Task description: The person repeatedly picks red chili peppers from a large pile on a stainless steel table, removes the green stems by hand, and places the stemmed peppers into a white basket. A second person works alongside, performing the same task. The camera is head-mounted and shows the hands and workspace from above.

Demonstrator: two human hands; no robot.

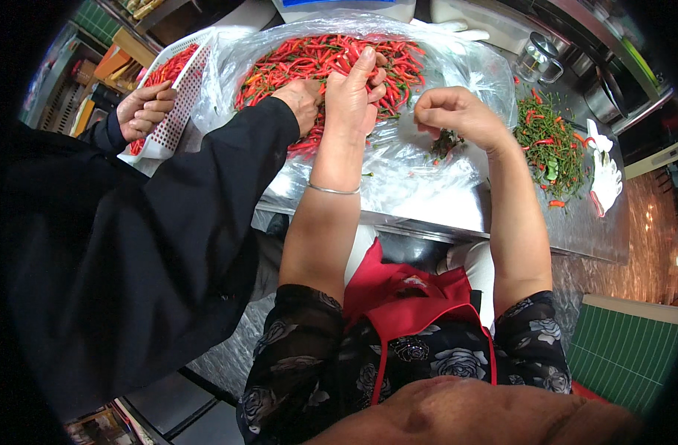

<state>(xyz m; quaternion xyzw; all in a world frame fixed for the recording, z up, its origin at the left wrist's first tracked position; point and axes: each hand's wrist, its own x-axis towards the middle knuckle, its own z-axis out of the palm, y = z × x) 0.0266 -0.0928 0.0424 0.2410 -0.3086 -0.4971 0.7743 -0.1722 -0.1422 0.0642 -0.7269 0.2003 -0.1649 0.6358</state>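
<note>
A large heap of red chilies (294, 61) lies on a clear plastic bag (383, 178) spread over a steel table. My left hand (353, 94), with a bangle on its wrist, is closed around several red chilies above the heap. To its right, my right hand (456, 114) is raised over the plastic with thumb and fingertips together; whether anything is between them cannot be told. A small dark pile of stems (447, 143) lies just below it. Further right, a pile of green chili stems (547, 139) with a few red chilies rests on the bare steel.
At the left a co-worker in black sleeves has one hand (301, 103) in the heap and another (145, 110) by a white perforated basket (177, 119) of chilies. White gloves (606, 181) lie at the table's right end. A glass jug (535, 58) and a metal pot (603, 100) stand behind.
</note>
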